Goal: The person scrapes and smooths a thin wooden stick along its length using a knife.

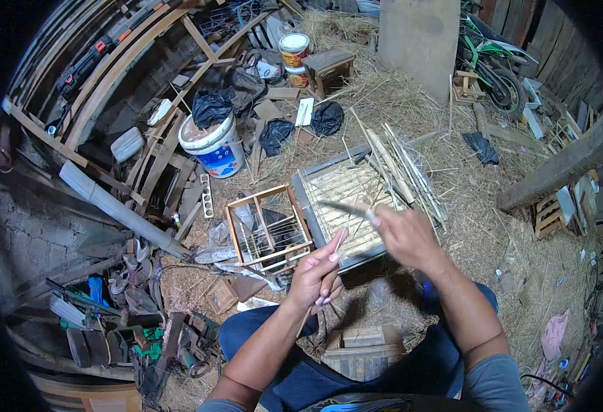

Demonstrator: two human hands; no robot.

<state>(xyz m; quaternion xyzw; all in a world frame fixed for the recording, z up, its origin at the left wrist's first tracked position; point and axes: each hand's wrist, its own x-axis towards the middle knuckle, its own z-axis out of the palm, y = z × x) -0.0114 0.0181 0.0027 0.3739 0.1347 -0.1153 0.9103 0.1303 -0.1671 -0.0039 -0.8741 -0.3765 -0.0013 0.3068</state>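
Right hand (pixel 406 237) grips a knife (pixel 344 207) pointing toward 10 o'clock; left hand (pixel 314 278) clenches a stick (pixel 341 240), axis 7 to 1.

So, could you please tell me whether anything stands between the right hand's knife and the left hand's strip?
Nothing visible does: the right hand holds the knife just beyond the tip of the thin strip in the left hand, with no object showing between.

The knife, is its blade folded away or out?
Out: the long blade shows bare, sticking out from the right hand.
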